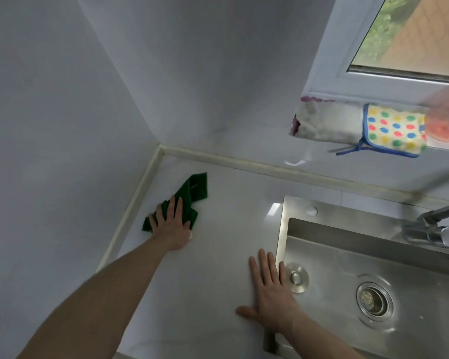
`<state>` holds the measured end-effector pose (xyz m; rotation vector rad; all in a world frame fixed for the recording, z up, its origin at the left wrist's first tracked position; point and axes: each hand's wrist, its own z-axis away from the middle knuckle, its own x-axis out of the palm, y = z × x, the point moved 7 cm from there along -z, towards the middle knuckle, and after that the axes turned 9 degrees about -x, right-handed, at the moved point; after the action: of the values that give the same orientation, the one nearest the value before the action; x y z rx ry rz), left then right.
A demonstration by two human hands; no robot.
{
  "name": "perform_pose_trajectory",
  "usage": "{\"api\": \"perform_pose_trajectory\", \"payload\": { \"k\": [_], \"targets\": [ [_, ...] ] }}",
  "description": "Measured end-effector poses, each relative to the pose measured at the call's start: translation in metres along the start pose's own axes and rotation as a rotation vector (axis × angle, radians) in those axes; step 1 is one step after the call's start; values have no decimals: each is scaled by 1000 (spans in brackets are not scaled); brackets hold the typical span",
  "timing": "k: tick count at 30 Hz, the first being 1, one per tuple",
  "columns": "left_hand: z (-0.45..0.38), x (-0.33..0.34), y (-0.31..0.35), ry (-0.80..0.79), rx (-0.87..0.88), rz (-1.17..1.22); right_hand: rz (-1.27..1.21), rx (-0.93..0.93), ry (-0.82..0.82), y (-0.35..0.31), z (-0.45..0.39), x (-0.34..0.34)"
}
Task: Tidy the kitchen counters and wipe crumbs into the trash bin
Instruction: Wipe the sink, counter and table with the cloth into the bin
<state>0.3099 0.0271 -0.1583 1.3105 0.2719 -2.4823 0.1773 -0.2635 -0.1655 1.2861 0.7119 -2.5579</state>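
A dark green cloth (195,189) lies crumpled on the white counter (218,229) near the corner of the walls. My left hand (171,221) presses flat on the cloth's near end, fingers straight. Palm down, my right hand (270,288) rests on the counter with its fingers spread, right beside the left rim of the steel sink (347,244). No crumbs or trash bin show.
A tap (436,224) stands at the sink's back right. On the window sill lie a spotted cloth (394,130) and a white rag (327,123), with a blurred pink object (443,125) at the right edge. Walls close the counter at left and back.
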Motion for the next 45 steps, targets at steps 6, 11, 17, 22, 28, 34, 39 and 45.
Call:
{"api": "perform_pose_trajectory", "payload": {
  "k": [6,11,17,22,28,34,39,45],
  "targets": [
    [-33,-27,19,-36,-100,28,17,-20,-19,1,-2,-1],
    [-12,-17,112,-14,216,-64,17,-35,-19,1,-2,-6],
    [32,10,223,-59,481,-182,2,-40,-9,1,1,-4],
    [20,0,203,-8,533,-229,-3,-35,-11,3,2,-4],
    [-30,-43,80,-19,202,-167,10,-26,1,4,3,-6],
    [-10,-31,-49,-71,12,-225,-11,-2,41,0,6,-8],
    [53,28,-80,9,-11,-148,-32,-1,101,1,12,-12],
    [129,86,-84,-12,84,-115,-38,-50,157,-7,59,14]
  ]
}}
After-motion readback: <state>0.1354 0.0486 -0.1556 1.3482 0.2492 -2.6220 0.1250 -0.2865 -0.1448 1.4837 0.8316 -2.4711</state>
